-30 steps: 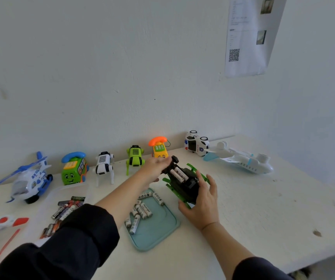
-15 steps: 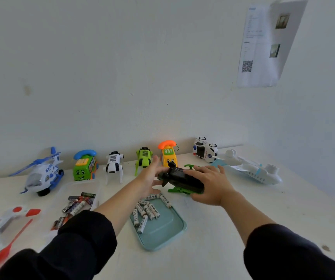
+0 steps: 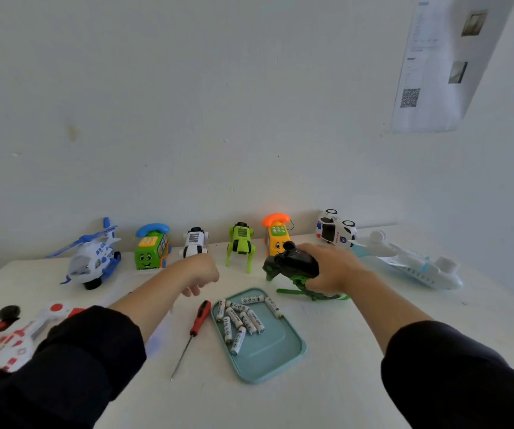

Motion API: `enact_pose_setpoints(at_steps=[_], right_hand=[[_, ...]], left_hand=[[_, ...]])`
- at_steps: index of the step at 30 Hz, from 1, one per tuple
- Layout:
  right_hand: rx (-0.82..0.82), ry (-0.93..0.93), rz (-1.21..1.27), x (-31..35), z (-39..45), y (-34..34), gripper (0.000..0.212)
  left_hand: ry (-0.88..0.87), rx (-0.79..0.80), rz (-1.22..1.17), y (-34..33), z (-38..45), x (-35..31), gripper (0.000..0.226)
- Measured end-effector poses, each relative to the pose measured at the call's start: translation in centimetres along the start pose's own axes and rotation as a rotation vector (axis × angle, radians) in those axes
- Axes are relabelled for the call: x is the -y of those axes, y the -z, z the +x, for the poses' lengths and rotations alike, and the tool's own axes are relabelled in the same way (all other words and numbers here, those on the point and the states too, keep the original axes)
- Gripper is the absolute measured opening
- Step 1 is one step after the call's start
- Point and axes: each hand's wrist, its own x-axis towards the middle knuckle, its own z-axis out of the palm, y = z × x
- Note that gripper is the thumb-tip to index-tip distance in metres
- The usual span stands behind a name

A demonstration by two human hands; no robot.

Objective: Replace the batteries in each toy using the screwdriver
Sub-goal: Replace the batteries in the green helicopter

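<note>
Black-and-green toy (image 3: 293, 264) upright on table, gripped from above by right hand (image 3: 334, 269), near yellow phone toy (image 3: 276, 236). Left hand (image 3: 201, 272) loosely curled, holding nothing. Screwdriver (image 3: 195, 326) lies below left hand. Settle toy level before letting go.

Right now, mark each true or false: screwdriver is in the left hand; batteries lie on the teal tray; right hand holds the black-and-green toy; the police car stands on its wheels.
1. The screwdriver is in the left hand. False: it lies on the table beside the teal tray.
2. Batteries lie on the tray. True.
3. The right hand holds the black-and-green toy. True.
4. The police car stands on its wheels. False: it lies tipped on its side.
</note>
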Motion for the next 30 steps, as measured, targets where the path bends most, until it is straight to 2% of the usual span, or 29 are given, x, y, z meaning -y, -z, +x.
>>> enact_pose_setpoints(at_steps=[2,5,9,11,12,14,17,19,22,30], right_hand=[[-0.021,0.005,-0.023,-0.1,0.1,-0.6,0.058],[-0.058,-0.021,-0.010,0.1,0.1,-1.0,0.053],[-0.064,-0.049,0.013,0.3,0.3,-1.2,0.042],[-0.070,-0.068,0.025,0.3,0.4,-1.2,0.037],[-0.072,-0.076,0.034,0.3,0.4,-1.2,0.034],[-0.071,-0.086,0.047,0.5,0.6,-1.2,0.031],[-0.068,-0.103,0.049,0.8,0.8,-0.8,0.026],[-0.065,-0.113,0.044,0.9,0.9,-0.6,0.024],[-0.059,-0.119,0.050,1.1,0.8,-0.4,0.025],[-0.080,-0.135,0.073,1.4,0.5,-0.5,0.026]], left_hand=[[0.091,0.111,0.156,-0.7,0.5,1.7,0.040],[0.133,0.185,0.192,-2.8,1.7,3.4,0.040],[0.156,0.148,0.263,-3.4,1.8,3.1,0.010],[0.094,0.036,0.244,-2.3,1.1,2.1,0.010],[0.036,-0.054,0.155,-1.5,0.7,1.3,0.008],[-0.098,-0.231,-0.178,-0.1,-0.1,-0.6,0.001],[-0.314,-0.439,-0.724,1.0,-1.0,-4.3,0.010],[-0.421,-0.551,-0.910,0.5,-1.3,-6.3,0.013],[-0.521,-0.649,-0.996,-1.3,-1.2,-8.0,0.018],[-0.537,-0.766,-1.004,-2.6,-0.2,-8.3,0.020]])
